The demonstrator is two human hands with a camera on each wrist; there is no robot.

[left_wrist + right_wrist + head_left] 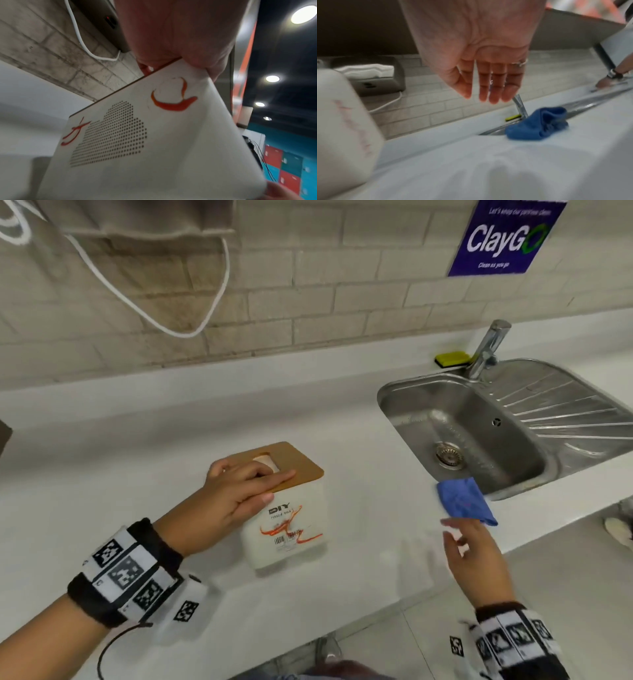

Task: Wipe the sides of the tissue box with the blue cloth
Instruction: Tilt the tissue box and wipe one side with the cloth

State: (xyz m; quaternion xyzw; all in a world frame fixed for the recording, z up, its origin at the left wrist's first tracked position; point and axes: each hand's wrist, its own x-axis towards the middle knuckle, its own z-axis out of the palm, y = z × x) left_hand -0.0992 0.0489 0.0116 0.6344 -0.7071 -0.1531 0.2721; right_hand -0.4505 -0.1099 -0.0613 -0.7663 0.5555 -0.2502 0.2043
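Note:
A white tissue box (291,532) with orange streaks and a brown lid (298,465) stands on the white counter (137,440). My left hand (267,486) grips it from above, fingers curled over the lid's edge and thumb on the front side. In the left wrist view the box's perforated side (137,135) fills the frame below my left hand (171,40). The crumpled blue cloth (464,501) lies by the sink's near rim. My right hand (452,532) hovers just short of it, fingers straight and empty. The right wrist view shows my right hand (481,96), the cloth (537,124) and the box (342,115).
A steel sink (387,405) with drainboard, a faucet (486,350) and a yellow sponge (452,358) sit at the right. A white cable (154,314) hangs on the brick wall. The counter's front edge runs near my wrists. Another person's hand (606,82) is further along the counter.

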